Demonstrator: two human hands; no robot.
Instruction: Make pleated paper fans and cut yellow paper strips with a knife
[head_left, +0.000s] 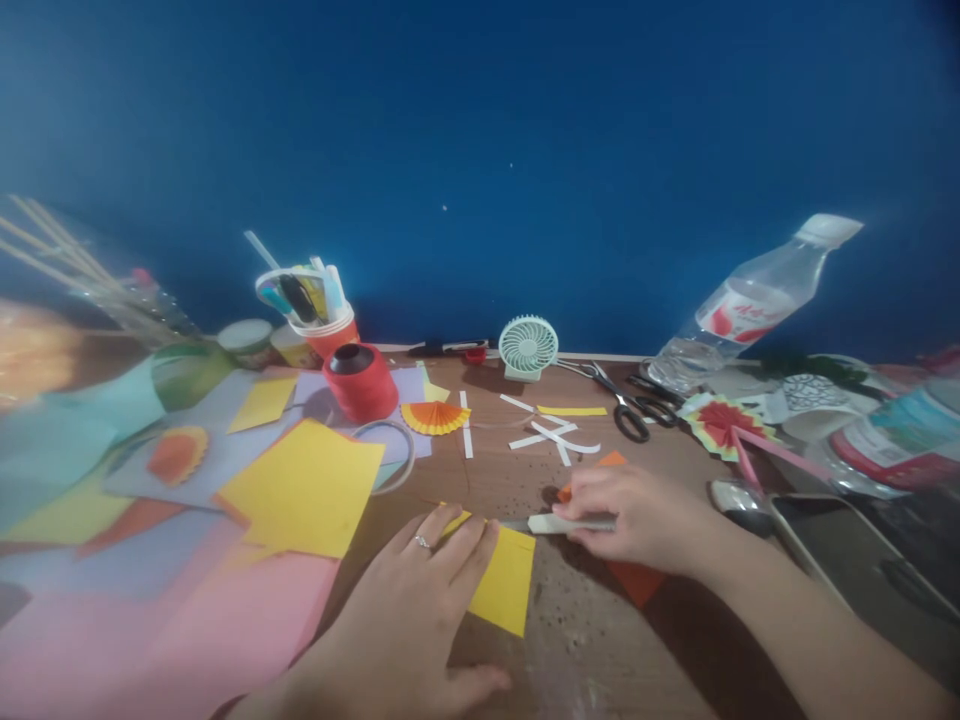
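My left hand [427,590] lies spread on a sheet of yellow paper [506,590], with a ring on one finger. Its fingertips rest near a fold or line along the paper's upper part. My right hand [637,520] is closed around a white-handled utility knife [551,524]. The thin blade points left and lies over the yellow paper's upper part, close to my left fingertips; whether it cuts in cannot be seen. Beneath my right hand, orange paper [637,582] shows partly, the rest hidden. White paper strips [555,435] and one yellow strip [571,411] lie beyond the hands.
Stacked coloured paper [315,480] covers the left side. A red thread spool [361,383], pen cup [330,330] and orange paper fan [436,417] stand or lie behind it. A small fan [529,346], scissors [628,412], bottle [757,300] and phone [847,550] are farther right.
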